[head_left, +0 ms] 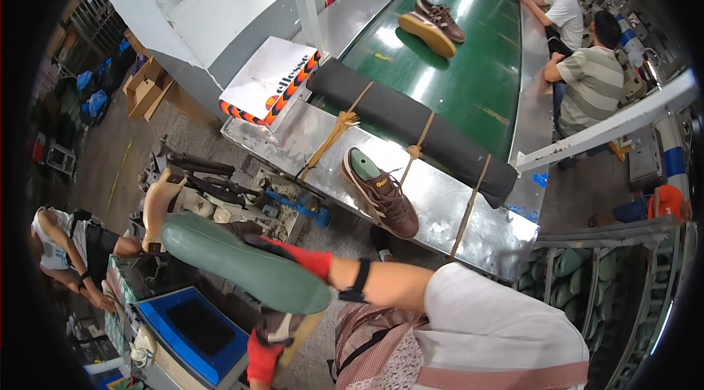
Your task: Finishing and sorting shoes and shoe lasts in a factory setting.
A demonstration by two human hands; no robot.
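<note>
A green shoe last, its smooth underside showing, is gripped by my right hand, which wears a red-and-dark glove; its fingers are partly hidden by the last. Below it, my left hand, in a red glove, closes round a brown and cream shoe with a tan sole edge, mostly covered by the last. On the metal ledge beyond my hands lies a brown lace-up shoe with a green last inside.
A green conveyor belt carries a brown pair of shoes. A dark roll is tied across its near end, beside a shoebox. A blue-framed machine, lasts rack and co-workers surround me.
</note>
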